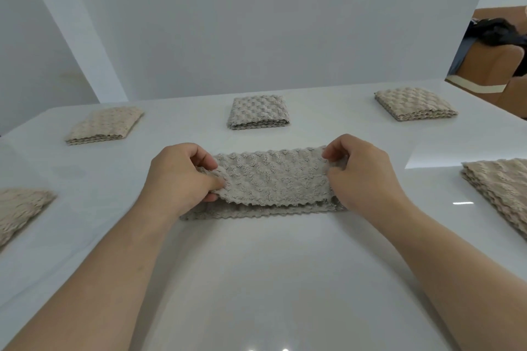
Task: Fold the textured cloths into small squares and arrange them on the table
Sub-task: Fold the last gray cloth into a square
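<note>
White glossy table [256, 279], one grey textured cloth [271, 179] mid-fold at its centre
Other folded squares [258, 112] lie well apart around it; the cloth, a long doubled strip, looks soft, light and limp, likely to sag unless taken at both short ends, which is where the left hand [182, 177] and right hand [362, 174] each pinch its upper layer between thumb and fingertips

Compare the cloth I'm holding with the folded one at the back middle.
The held cloth is a long folded strip; the back middle cloth is a compact square stack. The left hand and right hand pinch the held cloth's ends; the back middle cloth lies untouched. Both have bumpy grey-beige texture.
</note>
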Demonstrator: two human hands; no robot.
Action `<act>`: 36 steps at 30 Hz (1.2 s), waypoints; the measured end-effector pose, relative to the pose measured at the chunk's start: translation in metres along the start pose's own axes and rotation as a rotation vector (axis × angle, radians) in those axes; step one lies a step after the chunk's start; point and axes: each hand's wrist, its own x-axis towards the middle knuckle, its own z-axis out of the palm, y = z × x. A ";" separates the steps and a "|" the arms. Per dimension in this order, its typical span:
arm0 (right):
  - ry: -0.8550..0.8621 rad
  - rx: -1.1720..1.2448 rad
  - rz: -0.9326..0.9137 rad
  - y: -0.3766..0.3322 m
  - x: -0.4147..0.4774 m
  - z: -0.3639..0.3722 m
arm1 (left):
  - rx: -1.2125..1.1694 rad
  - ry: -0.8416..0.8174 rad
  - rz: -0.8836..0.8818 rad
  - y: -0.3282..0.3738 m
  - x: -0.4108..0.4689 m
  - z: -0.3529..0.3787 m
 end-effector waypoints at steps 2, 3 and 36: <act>-0.007 -0.004 0.009 0.000 0.000 0.000 | 0.024 0.004 0.006 0.002 -0.002 -0.001; -0.010 -0.009 0.014 0.000 0.000 0.000 | 0.039 0.001 0.009 0.003 -0.002 -0.001; -0.068 -0.465 -0.204 -0.018 -0.007 0.031 | 0.597 -0.007 0.568 0.006 -0.014 0.038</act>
